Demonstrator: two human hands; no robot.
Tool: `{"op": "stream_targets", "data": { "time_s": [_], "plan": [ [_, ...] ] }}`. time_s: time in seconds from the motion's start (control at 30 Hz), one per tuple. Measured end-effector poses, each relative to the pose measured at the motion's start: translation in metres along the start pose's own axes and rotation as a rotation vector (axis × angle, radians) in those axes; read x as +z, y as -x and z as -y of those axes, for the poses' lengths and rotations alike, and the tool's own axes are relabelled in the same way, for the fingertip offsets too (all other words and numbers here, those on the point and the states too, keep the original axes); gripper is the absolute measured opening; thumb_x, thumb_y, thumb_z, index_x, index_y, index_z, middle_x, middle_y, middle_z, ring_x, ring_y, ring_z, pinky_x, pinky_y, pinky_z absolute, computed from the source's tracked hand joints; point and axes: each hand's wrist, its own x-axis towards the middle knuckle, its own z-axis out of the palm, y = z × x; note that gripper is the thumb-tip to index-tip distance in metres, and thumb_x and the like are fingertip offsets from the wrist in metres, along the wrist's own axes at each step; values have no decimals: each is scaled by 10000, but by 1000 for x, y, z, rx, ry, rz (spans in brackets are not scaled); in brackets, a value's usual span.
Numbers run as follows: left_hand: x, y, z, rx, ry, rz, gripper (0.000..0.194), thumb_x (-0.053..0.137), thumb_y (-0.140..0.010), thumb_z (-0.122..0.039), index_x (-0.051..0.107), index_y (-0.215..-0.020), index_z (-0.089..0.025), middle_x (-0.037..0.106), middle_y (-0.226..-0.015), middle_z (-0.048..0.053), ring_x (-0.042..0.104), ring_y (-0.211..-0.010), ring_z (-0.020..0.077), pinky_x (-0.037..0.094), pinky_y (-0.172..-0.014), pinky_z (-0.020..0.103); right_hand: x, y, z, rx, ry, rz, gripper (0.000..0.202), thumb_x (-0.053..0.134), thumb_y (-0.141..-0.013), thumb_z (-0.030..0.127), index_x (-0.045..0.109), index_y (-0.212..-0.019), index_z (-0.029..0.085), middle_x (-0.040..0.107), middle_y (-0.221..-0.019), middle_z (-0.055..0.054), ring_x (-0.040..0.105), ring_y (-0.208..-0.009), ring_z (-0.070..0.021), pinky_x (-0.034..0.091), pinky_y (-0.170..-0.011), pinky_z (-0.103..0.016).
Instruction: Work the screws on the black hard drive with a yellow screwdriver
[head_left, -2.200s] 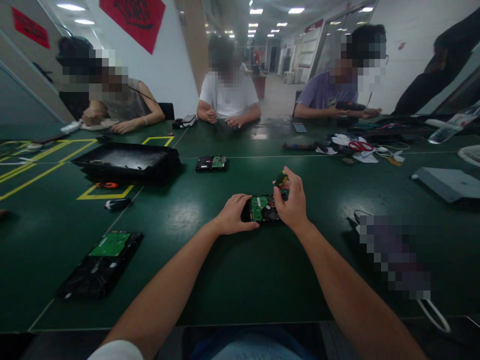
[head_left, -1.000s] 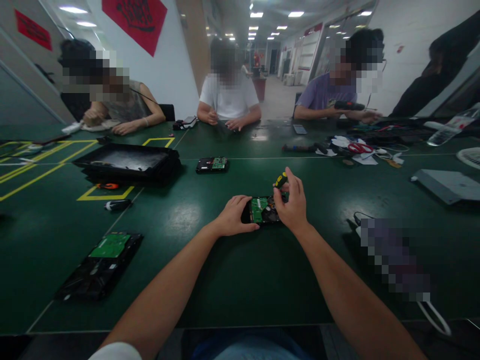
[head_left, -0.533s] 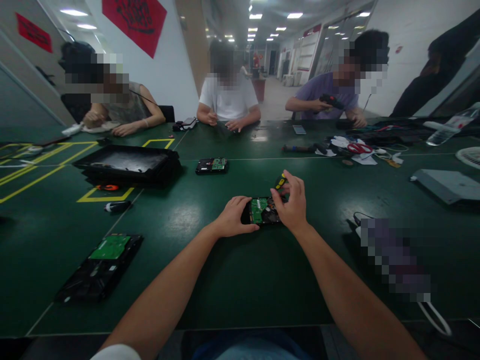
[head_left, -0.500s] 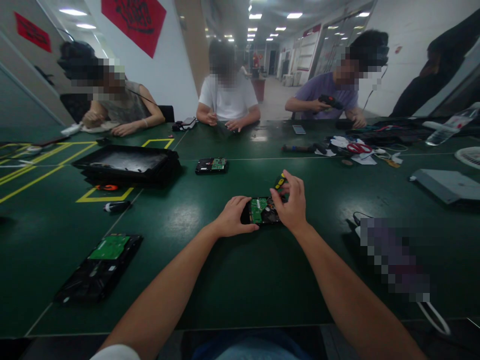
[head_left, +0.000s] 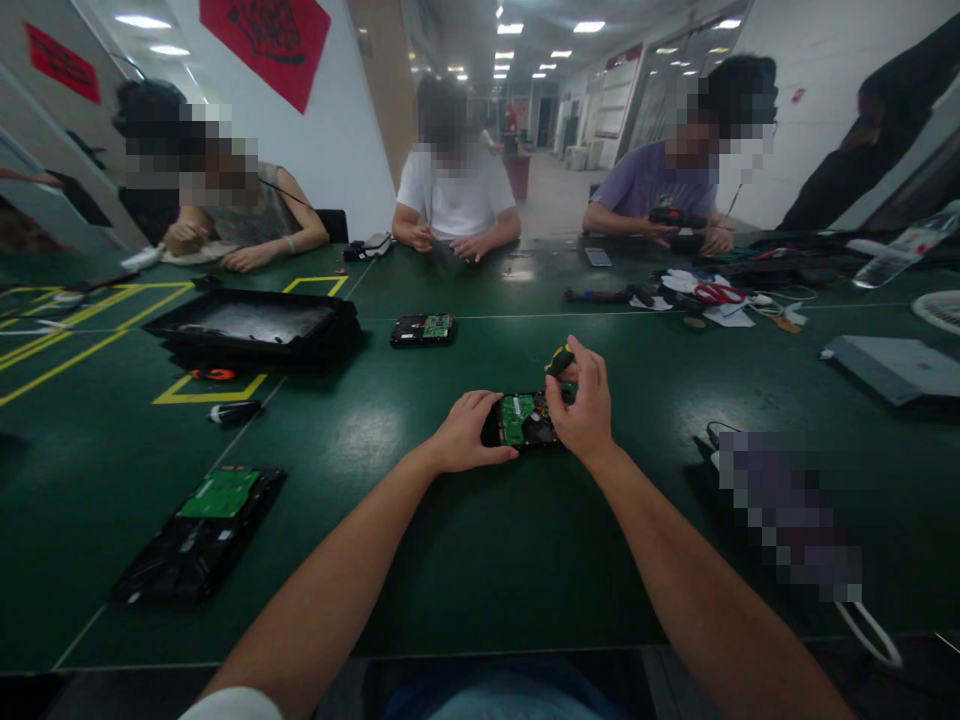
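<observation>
A hard drive with a green circuit board lies on the table in front of me. My left hand grips its left end, thumb along the near edge and fingers over the far side. Above the drive's right end, my right hand pinches the yellow and black handle of a screwdriver. Its shaft and tip are hidden behind my fingers. To my left lies another hard drive, board side up, and a third hard drive sits farther back.
A black stack with a glossy top stands at the left, with a dark pen-like tool before it. At the right are a grey box and a blurred pouch. Three people sit across the green table.
The screwdriver handle has turned slightly in my right hand, its fingers shifting a little. My left hand and the drive have stayed put. Across the table, the person in purple has lowered a dark tool.
</observation>
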Motion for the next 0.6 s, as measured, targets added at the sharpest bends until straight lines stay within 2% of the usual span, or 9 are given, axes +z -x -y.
{"op": "stream_targets", "data": {
  "time_s": [0.17,0.37,0.6],
  "plan": [
    [-1,0,-1,-3,2,0,1021,761,-715,-713,433,-1518,-174,512,-1452,188,472,-1364,372,392,-1168,554,-2,-1,0,4,29,-18,686,635,-947,264,350,-1568,327,478,-1372,-128,628,-1022,-254,642,-821,-482],
    [-2,0,-3,-17,0,14,1015,764,-716,-707,433,-1522,-186,506,-1463,181,460,-1377,377,379,-1175,571,-2,-1,1,1,14,9,685,555,-976,220,299,-1603,326,476,-1395,-132,621,-1089,-263,629,-891,-500],
    [-4,0,-4,-14,-12,19,1036,752,-724,-721,425,-1527,-155,505,-1462,193,457,-1377,374,385,-1176,551,-3,-1,0,5,21,-13,674,618,-955,249,356,-1572,325,491,-1356,-121,628,-988,-241,633,-843,-481]
  ]
}}
